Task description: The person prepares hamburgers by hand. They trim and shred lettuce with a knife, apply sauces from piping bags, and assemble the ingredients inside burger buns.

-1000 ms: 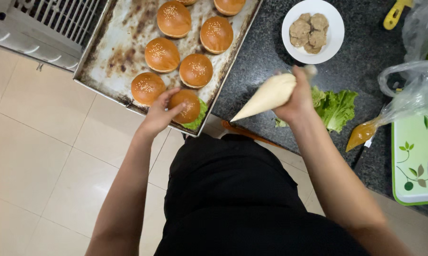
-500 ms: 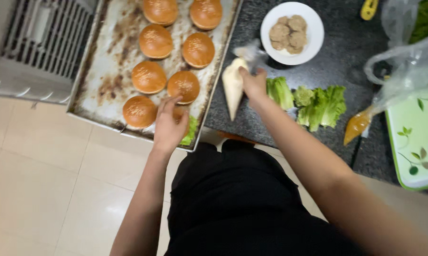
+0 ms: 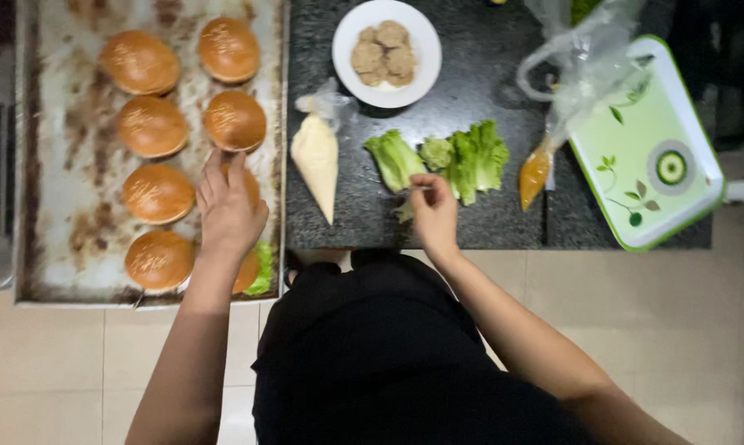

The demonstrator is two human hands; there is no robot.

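Golden buns are lying in two rows on a worn metal baking tray (image 3: 59, 247), and the left hand (image 3: 228, 210) is resting flat, fingers released, over one bun (image 3: 248, 185) in the near right row. Lettuce leaves (image 3: 450, 156) are sitting on the dark counter (image 3: 487, 227), where the right hand (image 3: 434, 216) is pinching the leaf edge. A cream-filled piping bag (image 3: 317, 161) is lying between tray and lettuce.

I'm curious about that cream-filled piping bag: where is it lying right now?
In the head view, the piping bag lies on the dark counter, just right of the baking tray and left of the lettuce, between both hands, touched by neither.
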